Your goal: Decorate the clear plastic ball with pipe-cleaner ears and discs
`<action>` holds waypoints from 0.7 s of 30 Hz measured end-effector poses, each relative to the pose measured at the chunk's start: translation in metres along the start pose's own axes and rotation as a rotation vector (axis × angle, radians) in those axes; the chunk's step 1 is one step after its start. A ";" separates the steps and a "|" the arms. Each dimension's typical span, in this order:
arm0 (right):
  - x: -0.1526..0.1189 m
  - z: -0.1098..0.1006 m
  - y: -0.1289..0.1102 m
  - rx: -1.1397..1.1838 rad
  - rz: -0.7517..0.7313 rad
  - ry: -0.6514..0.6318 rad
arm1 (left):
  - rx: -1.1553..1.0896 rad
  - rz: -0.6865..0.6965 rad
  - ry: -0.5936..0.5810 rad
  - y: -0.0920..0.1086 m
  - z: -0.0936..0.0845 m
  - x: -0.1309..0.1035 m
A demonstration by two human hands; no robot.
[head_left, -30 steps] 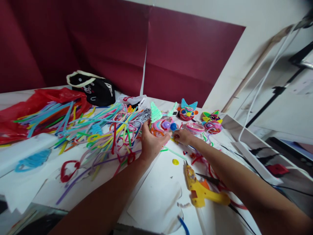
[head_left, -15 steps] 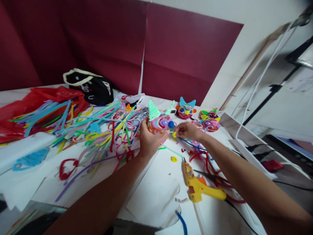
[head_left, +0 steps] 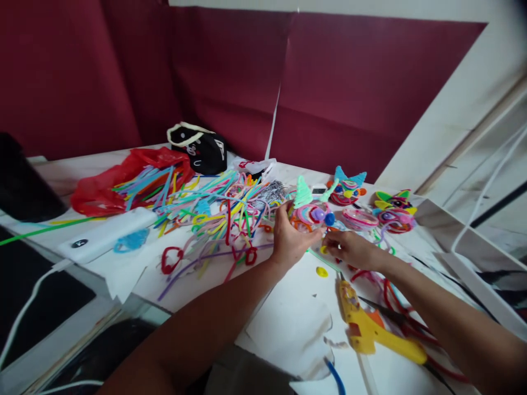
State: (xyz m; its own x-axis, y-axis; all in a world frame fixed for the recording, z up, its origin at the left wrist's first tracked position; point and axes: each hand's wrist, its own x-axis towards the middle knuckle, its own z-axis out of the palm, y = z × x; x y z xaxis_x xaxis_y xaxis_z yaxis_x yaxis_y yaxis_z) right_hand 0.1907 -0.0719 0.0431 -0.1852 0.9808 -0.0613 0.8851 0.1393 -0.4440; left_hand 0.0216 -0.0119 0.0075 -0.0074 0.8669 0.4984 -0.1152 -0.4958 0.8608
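Observation:
My left hand (head_left: 290, 241) is wrapped round the side of a pipe-cleaner animal face (head_left: 307, 215) that has mint-green ears, a lilac ball and a blue ball at its front. Just right of it, my right hand (head_left: 356, 249) pinches a small yellow disc (head_left: 324, 249), held apart from the face and a little lower. A second yellow disc (head_left: 321, 272) lies on the white paper below. The yellow glue gun (head_left: 366, 323) rests on its side under my right forearm, its nozzle pointing away from me.
Loose coloured pipe cleaners (head_left: 218, 214) spread across the left, some in a red plastic bag (head_left: 99, 189). Two finished-looking faces, one with blue ears (head_left: 349, 176) and one with yellow-green ears (head_left: 395, 211), stand behind right. Scissors (head_left: 387, 312) lie beside the glue gun; a white power bank (head_left: 107, 233) sits left.
The view has swung left, so everything appears further right. My right hand has lowered the yellow disc slightly relative to the face. My left hand keeps its hold.

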 end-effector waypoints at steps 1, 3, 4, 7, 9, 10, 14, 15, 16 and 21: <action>-0.001 0.001 -0.001 -0.005 0.000 -0.007 | -0.008 -0.008 0.004 0.001 0.000 -0.001; -0.002 0.002 -0.004 -0.009 -0.006 -0.027 | -0.023 -0.022 0.010 0.003 0.001 -0.002; -0.002 0.002 -0.005 -0.007 -0.011 -0.037 | -0.031 -0.026 0.007 0.004 0.001 -0.002; -0.004 0.003 -0.007 0.011 -0.032 -0.070 | -0.036 -0.029 -0.002 0.006 0.001 -0.002; -0.007 0.001 -0.006 0.028 -0.039 -0.077 | -0.036 -0.034 0.000 0.005 0.000 -0.002; -0.008 0.000 -0.004 0.034 -0.037 -0.070 | -0.038 -0.036 0.003 0.005 0.000 -0.001; -0.019 -0.006 0.006 0.006 -0.011 0.003 | -0.056 -0.023 0.005 0.004 0.000 -0.002; -0.023 -0.005 0.008 -0.018 -0.007 0.015 | -0.057 -0.021 0.003 0.005 0.000 -0.002; -0.027 -0.003 0.010 -0.050 -0.009 0.025 | -0.056 -0.019 0.002 0.005 0.000 -0.003; -0.056 0.011 0.015 -0.187 -0.093 0.116 | -0.045 -0.001 0.006 0.004 0.000 -0.005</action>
State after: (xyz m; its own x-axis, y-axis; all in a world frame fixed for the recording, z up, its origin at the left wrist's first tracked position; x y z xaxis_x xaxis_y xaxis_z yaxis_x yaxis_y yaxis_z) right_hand 0.2097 -0.1265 0.0303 -0.2289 0.9701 0.0804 0.9322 0.2422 -0.2691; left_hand 0.0216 -0.0188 0.0085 -0.0134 0.8680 0.4964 -0.1598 -0.4919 0.8559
